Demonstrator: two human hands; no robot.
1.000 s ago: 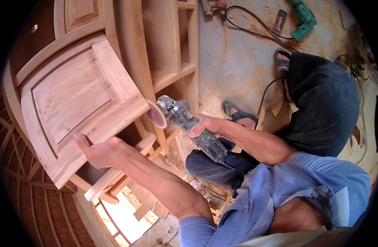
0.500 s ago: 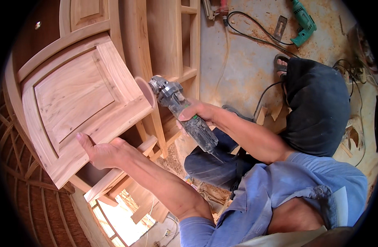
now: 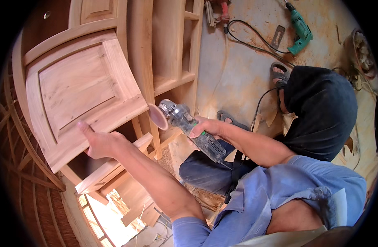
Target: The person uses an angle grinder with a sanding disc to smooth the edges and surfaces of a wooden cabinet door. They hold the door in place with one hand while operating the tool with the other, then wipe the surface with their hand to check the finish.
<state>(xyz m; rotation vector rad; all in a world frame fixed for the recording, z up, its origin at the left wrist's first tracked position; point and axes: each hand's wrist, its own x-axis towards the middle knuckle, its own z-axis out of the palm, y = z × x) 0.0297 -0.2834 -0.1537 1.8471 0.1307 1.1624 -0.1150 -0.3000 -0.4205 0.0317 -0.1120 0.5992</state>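
A pale wooden panelled cabinet door [image 3: 80, 80] with a curved top rail stands tilted on the left. My left hand [image 3: 101, 142] grips its near edge, thumb laid on the face and fingers curled underneath. In my right hand [image 3: 206, 127] is a dusty grey angle grinder [image 3: 184, 116], held round its body. Its round sanding disc [image 3: 158, 117] sits just off the door's right corner, with a small gap between them. Whether the disc is spinning cannot be told.
A wooden cabinet frame [image 3: 172, 82] with open compartments rises behind the door. On the dusty floor lie a green drill [image 3: 301, 32], a red tool [image 3: 224, 14], a flat metal piece [image 3: 278, 37] and black cables. At lower left stands a wooden rail piece [image 3: 110, 171].
The grinder has drawn back from the door's corner, down and to the right, and its disc is now apart from the wood. My left hand keeps its hold on the door.
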